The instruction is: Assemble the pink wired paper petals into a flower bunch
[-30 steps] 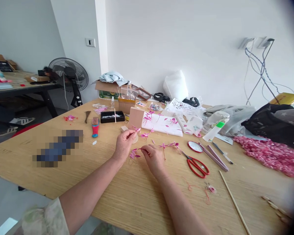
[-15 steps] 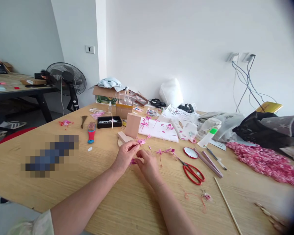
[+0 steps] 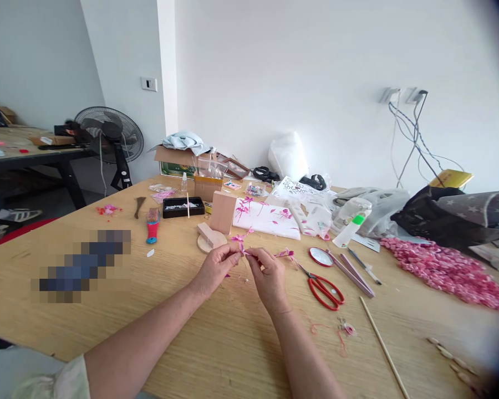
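Observation:
Above the table (image 3: 183,338), my left hand (image 3: 217,270) pinches the base of a small pink artificial flower (image 3: 239,239), its petals showing past the fingertips. My right hand (image 3: 270,277) is closed too, its thumb and forefinger pinching at the same flower's base, close against the left fingertips. The thin stem is mostly hidden by my fingers. Just beyond my right hand lies another pink flower sprig (image 3: 286,253), partly covered by it. Behind the hands are a wooden block (image 3: 223,213) and a white pad (image 3: 268,221) bearing several pink flowers.
To the right lie red-handled scissors (image 3: 326,291), a small round mirror (image 3: 320,256), pinkish tweezers (image 3: 353,274) and a wooden stick (image 3: 382,343). A red and blue brush (image 3: 152,226) and a black tray (image 3: 183,208) are on the left. Pink petal strands (image 3: 441,271) cover the right edge.
My right hand has moved up and to the right from below the flower, and its fingers now pinch beside the left ones. The view has shifted slightly.

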`<state>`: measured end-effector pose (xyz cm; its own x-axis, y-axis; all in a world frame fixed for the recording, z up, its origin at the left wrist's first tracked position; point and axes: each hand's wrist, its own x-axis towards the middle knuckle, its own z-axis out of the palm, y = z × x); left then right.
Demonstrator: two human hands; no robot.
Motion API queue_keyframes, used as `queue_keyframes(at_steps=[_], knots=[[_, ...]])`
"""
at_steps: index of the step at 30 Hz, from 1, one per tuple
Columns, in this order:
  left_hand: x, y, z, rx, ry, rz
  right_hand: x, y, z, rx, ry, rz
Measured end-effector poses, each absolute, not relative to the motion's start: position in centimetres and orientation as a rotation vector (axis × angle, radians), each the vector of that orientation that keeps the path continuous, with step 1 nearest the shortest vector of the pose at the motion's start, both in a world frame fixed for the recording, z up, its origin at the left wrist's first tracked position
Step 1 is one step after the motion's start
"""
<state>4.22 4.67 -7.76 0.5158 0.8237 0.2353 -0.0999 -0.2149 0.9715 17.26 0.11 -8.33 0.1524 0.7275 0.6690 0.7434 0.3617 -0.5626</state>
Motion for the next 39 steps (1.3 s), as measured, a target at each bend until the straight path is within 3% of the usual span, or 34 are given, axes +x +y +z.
queue_keyframes(at_steps=[12,20,26,32,39], knots=[[4.1,4.7,-7.6,1.879,0.718,1.033,17.3,0.0,-8.3,-1.411,-1.600,-0.030],[3.6,6.2,-8.0,1.806,0.846,1.212,20.4,0.4,-8.5,-1.575,-1.180,-0.062],[3.3,6.2,-7.6,1.713,0.814,1.370,18.3,1.3,-10.2,-1.476,-1.611,0.115],[3.8,5.2,-7.4,1.769,0.774,1.259,15.8,1.5,-10.4,-1.444,-1.945,0.103],[4.1,4.6,-7.6,1.754,0.686,1.097,17.7,0.3,-8.5,-1.328,-1.431,0.138]])
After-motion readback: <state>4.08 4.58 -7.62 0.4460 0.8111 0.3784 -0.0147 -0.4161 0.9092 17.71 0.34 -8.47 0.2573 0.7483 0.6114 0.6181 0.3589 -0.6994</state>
